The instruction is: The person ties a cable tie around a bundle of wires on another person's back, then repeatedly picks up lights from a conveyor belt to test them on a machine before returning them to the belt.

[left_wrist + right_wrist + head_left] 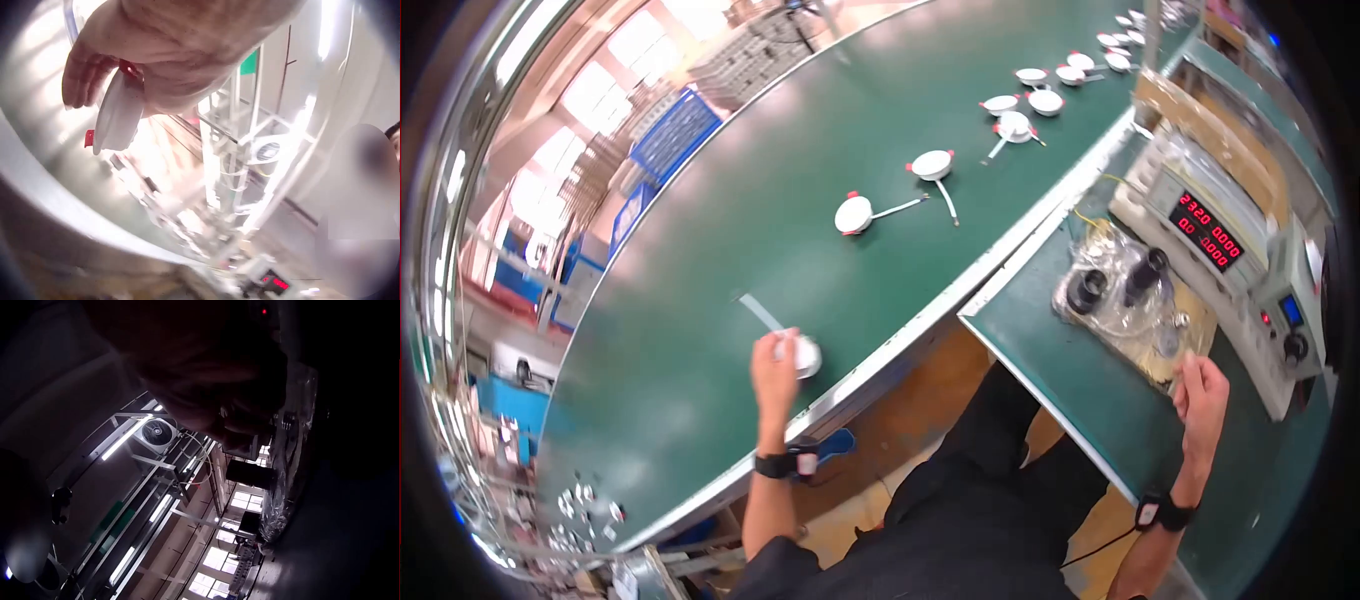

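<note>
On the green belt, the left hand [774,385] grips a round white lamp [806,357] by its edge, and a pale strip [760,311] extends beyond the fingers. In the left wrist view the left hand [169,56] holds the white lamp [119,115] tilted, a red clip [89,138] on its rim. The right hand [1203,400] hovers at the near edge of a plastic-wrapped board [1140,330], fingers curled; whether a small thing is between the fingertips cannot be told. The right wrist view shows the right hand [200,375] dark, beside clear plastic [278,506].
More white lamps [853,214] with leads lie in a line up the belt [700,370]. Black cylindrical parts [1087,290] stand on the board. Behind it is a meter with red digits [1208,230], beside a smaller device [1290,310]. Small parts [585,505] lie at lower left.
</note>
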{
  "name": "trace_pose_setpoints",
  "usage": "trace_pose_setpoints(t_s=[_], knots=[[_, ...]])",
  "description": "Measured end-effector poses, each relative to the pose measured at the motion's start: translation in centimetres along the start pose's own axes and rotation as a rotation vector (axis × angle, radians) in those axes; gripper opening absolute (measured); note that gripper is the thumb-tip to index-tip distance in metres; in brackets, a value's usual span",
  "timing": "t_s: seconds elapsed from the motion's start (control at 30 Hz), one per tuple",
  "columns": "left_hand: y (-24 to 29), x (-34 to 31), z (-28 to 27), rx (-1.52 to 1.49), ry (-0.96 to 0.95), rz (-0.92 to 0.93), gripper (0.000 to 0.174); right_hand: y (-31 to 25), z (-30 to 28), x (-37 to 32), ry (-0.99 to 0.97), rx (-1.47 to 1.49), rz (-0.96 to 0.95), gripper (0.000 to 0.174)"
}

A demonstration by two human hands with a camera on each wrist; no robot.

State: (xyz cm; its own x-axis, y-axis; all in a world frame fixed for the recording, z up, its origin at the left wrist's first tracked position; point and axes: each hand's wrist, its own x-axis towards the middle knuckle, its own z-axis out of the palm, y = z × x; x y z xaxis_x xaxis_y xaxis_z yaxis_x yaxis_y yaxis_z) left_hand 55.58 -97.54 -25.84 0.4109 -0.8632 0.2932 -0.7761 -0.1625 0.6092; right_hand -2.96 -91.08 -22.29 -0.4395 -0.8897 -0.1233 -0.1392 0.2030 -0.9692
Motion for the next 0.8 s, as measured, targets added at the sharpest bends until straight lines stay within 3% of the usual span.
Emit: trace_pose_setpoints(t_s=[0.03,0.1,0.13,0.17,0.23,0.33,0.43,0.53,0.57,0.67,0.7,0.8], knots=[[-6.2,0.5,-1.6,0.138,0.079,0.143,0.033,-0.2,0.2,-0.1,-0.016,0.001,-0.012,0.033],[-9.3,0.2,-5.3,0.653,-0.041,-0.176,0.043,-0.3,0.6,-0.5,-0.023,-0.005,-0.042,0.031],[-13.4,-0.6,-5.7,0.882,0.216,0.029,0.046,-0.1,0.9,-0.5,-0.02,-0.018,-0.046,0.031],[-10.6,0.0,-6.6,1.099,0.198,-0.059,0.048,0.1,1.1,-0.5,-0.008,-0.033,-0.057,0.031],[-4.3,2.0,-7.0,0.739,0.16,-0.149,0.047,-0.6,1.5,-1.1,0.009,-0.042,-0.02,0.03],[4.7,7.2,-2.4,0.299,-0.098,0.195,0.056,-2.2,2.6,-2.2,0.03,-0.038,-0.009,0.022],[8.7,11.2,4.8,0.247,-0.24,0.512,0.068,-3.1,3.0,-3.8,-0.015,-0.059,0.038,0.021],[8.9,14.9,10.1,0.261,-0.296,0.595,0.079,-4.9,2.5,-5.9,-0.011,-0.02,0.112,0.021],[8.4,15.7,11.8,0.289,-0.226,0.653,0.07,-4.9,2.2,-6.4,-0.003,-0.005,0.129,0.021],[8.0,18.0,13.6,0.163,-0.311,0.568,0.057,-4.6,2.2,-7.3,-0.02,0.025,0.133,0.022],[8.2,18.0,13.3,0.211,-0.178,0.677,0.042,-4.7,2.4,-7.3,-0.037,0.028,0.115,0.022],[9.3,16.7,10.1,0.185,-0.363,0.377,0.04,-5.1,3.7,-7.8,-0.085,0.097,0.097,0.021]])
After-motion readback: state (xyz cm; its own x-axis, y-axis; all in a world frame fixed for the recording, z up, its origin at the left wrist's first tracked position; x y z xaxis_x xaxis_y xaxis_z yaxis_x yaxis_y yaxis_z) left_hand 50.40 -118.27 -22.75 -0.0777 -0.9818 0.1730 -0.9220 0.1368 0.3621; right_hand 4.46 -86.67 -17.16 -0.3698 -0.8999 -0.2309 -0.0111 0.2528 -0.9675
